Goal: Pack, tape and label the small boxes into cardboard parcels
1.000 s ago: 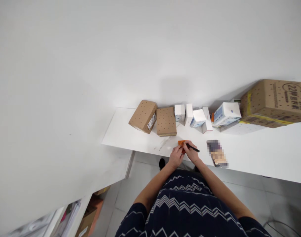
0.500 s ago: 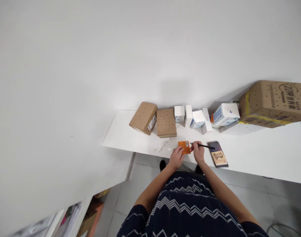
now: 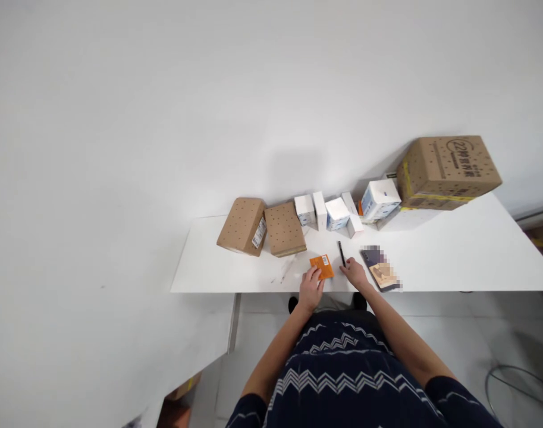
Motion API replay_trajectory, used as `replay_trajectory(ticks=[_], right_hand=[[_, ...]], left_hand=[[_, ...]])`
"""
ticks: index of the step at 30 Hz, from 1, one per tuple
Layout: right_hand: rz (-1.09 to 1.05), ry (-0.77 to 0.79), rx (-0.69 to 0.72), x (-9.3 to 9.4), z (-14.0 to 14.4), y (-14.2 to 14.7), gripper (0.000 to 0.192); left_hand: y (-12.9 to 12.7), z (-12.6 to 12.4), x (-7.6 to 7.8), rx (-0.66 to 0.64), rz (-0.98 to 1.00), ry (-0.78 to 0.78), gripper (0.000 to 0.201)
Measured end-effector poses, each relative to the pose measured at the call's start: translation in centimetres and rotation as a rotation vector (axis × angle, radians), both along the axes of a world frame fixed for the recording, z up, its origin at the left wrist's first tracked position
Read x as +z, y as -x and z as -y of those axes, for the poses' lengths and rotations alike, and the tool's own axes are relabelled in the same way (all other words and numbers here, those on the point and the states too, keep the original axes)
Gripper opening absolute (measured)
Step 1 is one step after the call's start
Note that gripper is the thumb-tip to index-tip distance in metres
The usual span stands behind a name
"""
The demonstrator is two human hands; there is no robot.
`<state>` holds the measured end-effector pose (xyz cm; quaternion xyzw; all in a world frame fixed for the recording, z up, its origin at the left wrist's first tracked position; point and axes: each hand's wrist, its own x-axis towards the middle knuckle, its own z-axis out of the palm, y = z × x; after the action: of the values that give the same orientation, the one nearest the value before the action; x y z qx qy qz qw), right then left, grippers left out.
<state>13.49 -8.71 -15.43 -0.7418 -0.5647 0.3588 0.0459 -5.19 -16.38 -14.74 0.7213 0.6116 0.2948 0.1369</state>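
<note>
The phone point(image 3: 380, 270) beside the right hand point(image 3: 355, 272) is partly pixelated, so its screen cannot be read; the left hand point(image 3: 310, 289) covers the near corner of the orange card point(image 3: 322, 266); print on the 5 white boxes point(image 3: 336, 213) is too small to read; the lower edge cuts off the person's torso.

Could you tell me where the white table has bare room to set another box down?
The table lies bare right of the phone, below the large cardboard box. Its left corner before the perforated boxes too. The back row is crowded.
</note>
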Motion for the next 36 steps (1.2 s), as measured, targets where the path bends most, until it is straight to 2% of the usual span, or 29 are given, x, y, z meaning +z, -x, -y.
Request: replay_trajectory(ticks=[3, 7, 9, 12, 15, 18, 21, 25, 27, 29, 31, 33, 36], right_hand=[[0.075, -0.065, -0.018, 0.8, 0.4, -1.6, 0.039], [0.392, -0.221, -0.087, 1.2, 1.5, -4.6, 0.051], [0.463, -0.194, -0.117, 1.0, 2.1, -5.9, 0.061], [0.420, -0.117, -0.087, 0.7, 2.7, -7.1, 0.062], [0.389, -0.123, -0.065, 0.7, 2.8, -7.5, 0.058], [0.326, -0.111, -0.123, 1.0, 2.6, -7.4, 0.059], [0.052, -0.055, -0.333, 1.8, 2.5, -7.1, 0.061], [-0.807, 0.099, -0.728, 4.4, 3.1, -6.0, 0.048], [-1.214, 0.235, -0.811, 6.4, 3.6, -5.1, 0.039], [-1.482, 0.318, -0.794, 8.7, 4.2, -3.9, 0.037], [-1.635, 0.385, -0.736, 10.7, 4.6, -2.5, 0.039], [-1.712, 0.464, -0.679, 12.2, 5.1, -0.8, 0.043], [-1.777, 0.614, -0.584, 13.2, 6.0, 1.9, 0.049]], left_hand=[[0.0, 0.0, 0.1, -0.007, -0.038, 0.004, 0.032], [0.1, 0.0, 0.4, -0.031, -0.087, 0.012, 0.032], [0.1, 0.0, 0.5, -0.036, -0.111, 0.021, 0.032], [0.1, 0.0, 0.8, -0.047, -0.139, 0.048, 0.033], [0.0, 0.0, 1.2, -0.050, -0.165, 0.074, 0.033], [0.0, 0.0, 1.6, -0.045, -0.201, 0.097, 0.033], [0.0, 0.1, 2.0, -0.048, -0.256, 0.115, 0.035], [-0.1, 0.3, 2.5, -0.036, -0.335, 0.135, 0.036], [-0.2, 0.4, 2.9, -0.034, -0.359, 0.139, 0.036], [-0.4, 0.6, 3.2, -0.045, -0.377, 0.144, 0.035], [-0.5, 0.7, 3.3, -0.060, -0.393, 0.156, 0.036], [-0.5, 0.8, 3.2, -0.067, -0.407, 0.176, 0.036], [-0.4, 0.8, 2.5, -0.060, -0.438, 0.228, 0.034]])
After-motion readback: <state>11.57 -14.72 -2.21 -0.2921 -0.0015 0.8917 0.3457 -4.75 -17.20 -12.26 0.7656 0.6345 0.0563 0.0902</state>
